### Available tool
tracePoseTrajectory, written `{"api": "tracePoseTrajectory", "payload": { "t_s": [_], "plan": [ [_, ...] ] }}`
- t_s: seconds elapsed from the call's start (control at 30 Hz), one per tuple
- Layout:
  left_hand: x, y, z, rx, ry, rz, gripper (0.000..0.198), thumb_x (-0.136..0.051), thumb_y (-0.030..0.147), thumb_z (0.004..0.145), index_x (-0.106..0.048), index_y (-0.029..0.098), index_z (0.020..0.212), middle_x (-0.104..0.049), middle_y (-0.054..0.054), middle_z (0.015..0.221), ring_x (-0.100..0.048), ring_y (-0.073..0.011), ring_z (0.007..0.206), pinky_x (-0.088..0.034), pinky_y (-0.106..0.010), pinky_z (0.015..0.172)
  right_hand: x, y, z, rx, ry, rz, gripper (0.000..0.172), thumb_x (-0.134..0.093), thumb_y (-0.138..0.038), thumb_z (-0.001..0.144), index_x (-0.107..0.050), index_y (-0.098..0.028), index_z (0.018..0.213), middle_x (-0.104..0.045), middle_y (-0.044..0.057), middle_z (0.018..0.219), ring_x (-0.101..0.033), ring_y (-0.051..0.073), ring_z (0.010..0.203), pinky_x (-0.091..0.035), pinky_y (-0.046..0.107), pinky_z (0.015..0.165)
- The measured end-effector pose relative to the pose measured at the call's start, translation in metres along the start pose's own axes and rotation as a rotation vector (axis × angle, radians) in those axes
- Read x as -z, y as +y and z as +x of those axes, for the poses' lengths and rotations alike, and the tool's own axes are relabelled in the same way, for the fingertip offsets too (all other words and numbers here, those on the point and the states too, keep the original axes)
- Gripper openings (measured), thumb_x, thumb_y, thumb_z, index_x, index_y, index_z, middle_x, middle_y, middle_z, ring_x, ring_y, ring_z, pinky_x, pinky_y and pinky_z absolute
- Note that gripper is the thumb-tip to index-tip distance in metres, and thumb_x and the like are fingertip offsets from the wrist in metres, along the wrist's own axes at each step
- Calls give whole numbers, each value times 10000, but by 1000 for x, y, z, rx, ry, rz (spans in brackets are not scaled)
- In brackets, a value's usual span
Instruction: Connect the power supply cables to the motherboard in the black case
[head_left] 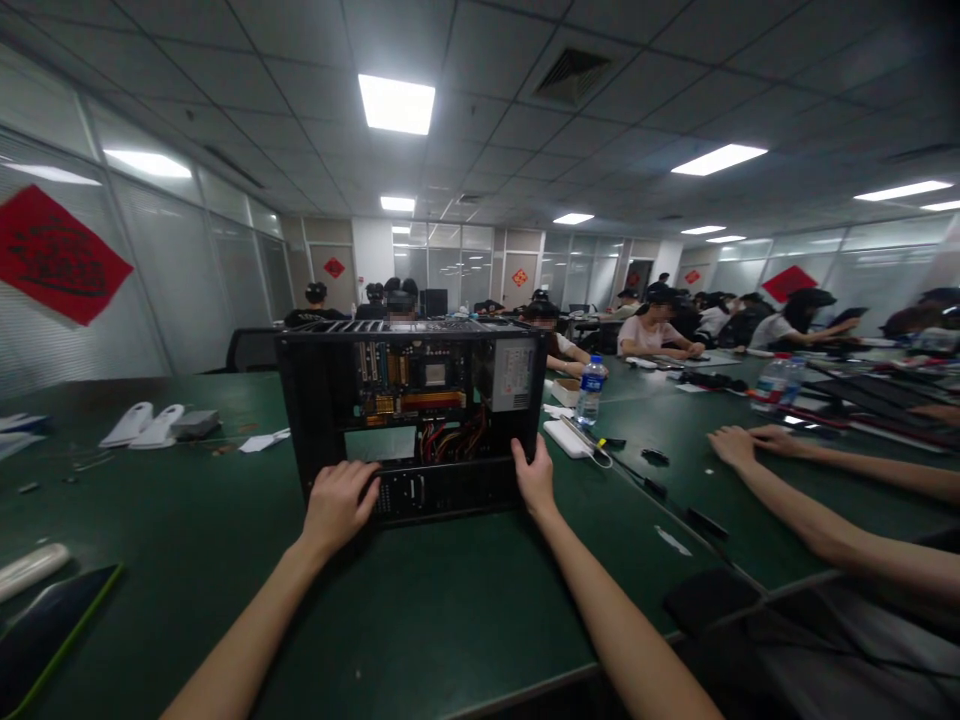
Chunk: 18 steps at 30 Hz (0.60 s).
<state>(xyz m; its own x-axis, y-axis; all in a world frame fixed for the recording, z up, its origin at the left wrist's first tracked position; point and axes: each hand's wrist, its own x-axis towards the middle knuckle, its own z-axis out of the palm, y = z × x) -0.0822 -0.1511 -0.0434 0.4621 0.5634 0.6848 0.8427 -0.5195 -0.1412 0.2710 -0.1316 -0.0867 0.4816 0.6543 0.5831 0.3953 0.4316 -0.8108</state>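
A black desktop computer case stands upright on the green table, its open side facing me. Inside it show the motherboard, a silver power supply at the upper right and a bundle of coloured cables. My left hand grips the lower bar at the case's left, fingers over its top edge. With the thumb against the near face, my right hand holds the right edge; its other fingers are partly hidden behind the case.
To the right are a water bottle, a white power bank and cables. A co-worker's hands rest farther right. White slippers and a grey box lie left. A dark green-edged object is at the near left.
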Motion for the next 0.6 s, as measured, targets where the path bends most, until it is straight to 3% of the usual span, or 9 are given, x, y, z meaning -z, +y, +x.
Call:
{"api": "tracePoseTrajectory", "payload": {
  "t_s": [0.3,0.6],
  "plan": [
    [6,4,4,12,-25,-11,356,-421,335,999,-698,150,1123,-734,-128,1046,-651,-271,931,-434,-419,834,-2,6,1,-75,-11,94,563,-544,-592,891,-626,-132,1205,-697,147,1173,-648,266,1066,-477,390,958],
    [5,4,5,24,-29,11,358,-415,341,998,-698,154,1111,-737,-119,1026,-643,-268,910,-427,-422,831,0,18,6,-155,-114,303,743,-534,-679,861,-577,-126,1356,-636,144,1334,-572,260,1264,-399,391,1108]
  ]
}}
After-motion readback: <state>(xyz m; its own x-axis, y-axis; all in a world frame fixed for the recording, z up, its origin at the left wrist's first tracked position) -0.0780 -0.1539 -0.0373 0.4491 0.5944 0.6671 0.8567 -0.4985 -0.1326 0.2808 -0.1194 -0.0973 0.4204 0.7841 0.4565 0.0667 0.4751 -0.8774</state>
